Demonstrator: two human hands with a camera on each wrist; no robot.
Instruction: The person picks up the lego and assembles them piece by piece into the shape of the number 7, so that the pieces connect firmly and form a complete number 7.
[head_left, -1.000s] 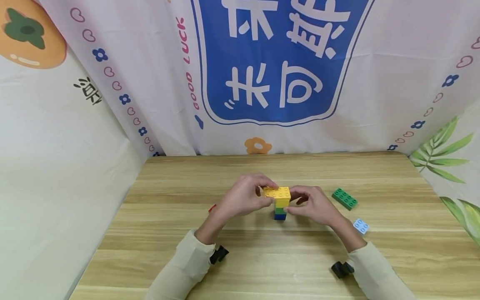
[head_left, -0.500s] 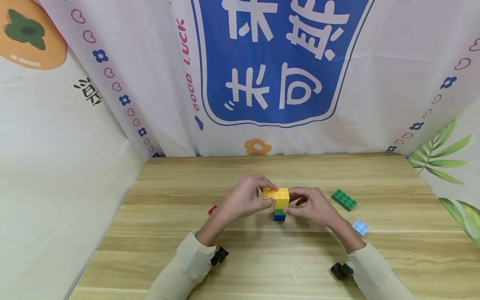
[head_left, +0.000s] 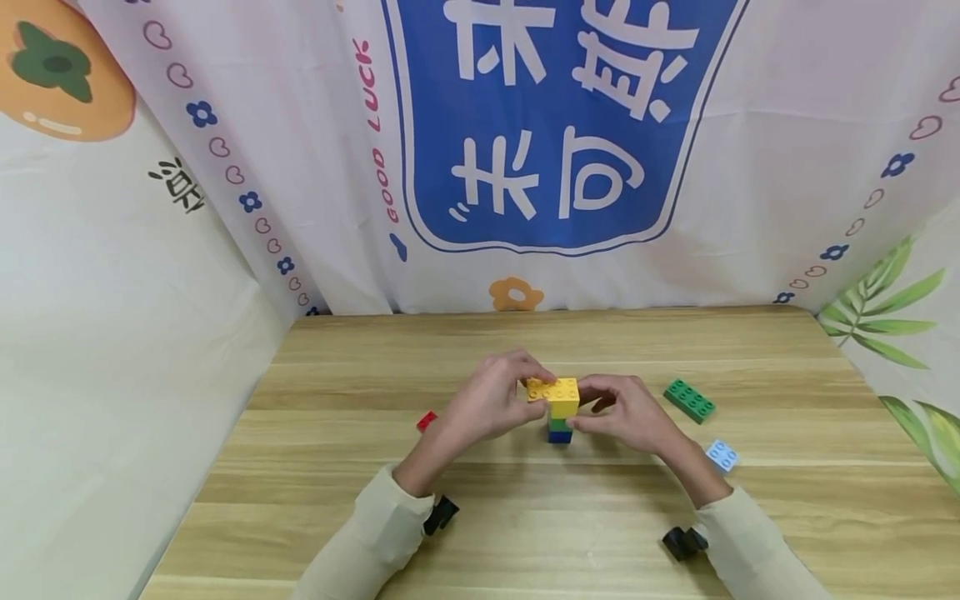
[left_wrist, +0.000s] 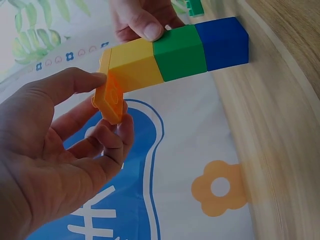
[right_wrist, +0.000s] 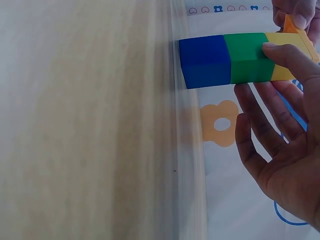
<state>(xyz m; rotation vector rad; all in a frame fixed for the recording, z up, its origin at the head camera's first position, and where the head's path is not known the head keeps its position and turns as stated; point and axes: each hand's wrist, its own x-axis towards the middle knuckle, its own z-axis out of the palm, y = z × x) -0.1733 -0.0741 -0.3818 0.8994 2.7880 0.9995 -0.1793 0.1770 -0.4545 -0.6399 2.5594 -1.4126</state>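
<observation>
There stood the tower (head_left: 563,411), upright near the middle of the table (head_left: 585,533), well in from the far edge, where the printed cloth (head_left: 345,275) hung! Blue block (right_wrist: 206,62) lowest, green block (right_wrist: 250,57) above it, then the yellow block (left_wrist: 137,65), and across the top a yellow plate (head_left: 552,389) jutting left. The left hand (head_left: 495,396) had that overhang pinched between thumb and fingers; the right hand (head_left: 626,414) gripped the tower from the right, thumb by the green-yellow joint. Elbow room? Tightest low down: the red brick (head_left: 426,421) just beside the left forearm (head_left: 423,458), the light blue brick (head_left: 723,455) just beside the right forearm (head_left: 697,471). The green brick (head_left: 688,401) lay farther right, with wood between it and the hand. And the blind spots: the table's near edge was cut off, some right fingertips hid behind the tower, the right wrist view cropped the left hand, and whether the blue block touched the wood, I couldn't tell.
</observation>
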